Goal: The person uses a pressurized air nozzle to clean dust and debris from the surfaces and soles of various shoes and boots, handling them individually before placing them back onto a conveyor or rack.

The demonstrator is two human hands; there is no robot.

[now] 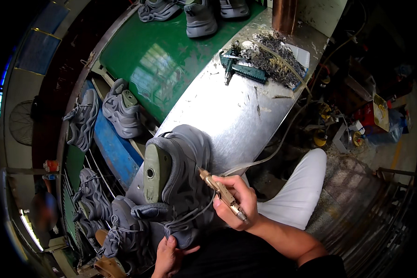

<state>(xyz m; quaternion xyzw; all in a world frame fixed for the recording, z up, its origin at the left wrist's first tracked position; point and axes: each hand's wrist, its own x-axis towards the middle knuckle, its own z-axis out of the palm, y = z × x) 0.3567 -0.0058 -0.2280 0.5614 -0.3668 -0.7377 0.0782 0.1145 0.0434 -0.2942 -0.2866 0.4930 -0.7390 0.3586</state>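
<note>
A grey sneaker (180, 185) lies in front of me with its opening toward the left; a green shoe last with a round hole (156, 173) fills it. Its tongue is pulled outward and its laces hang loose. My left hand (169, 257) holds the sneaker by the toe, thumb on top. My right hand (236, 204) is closed around a brass-coloured, pen-shaped tool (222, 192) with a thin tip. That tip points at the sneaker's side, close to or touching it; I cannot tell which. A pale hose (259, 162) runs away from beside the tool.
Under the sneaker is a metal worktop (236, 116), beside a green conveyor belt (157, 69) carrying several grey sneakers (201, 21). More sneakers (92, 194) sit on a rack at left. A dark green hand tool (243, 69) and a crusty dark heap (275, 58) lie at the worktop's far end.
</note>
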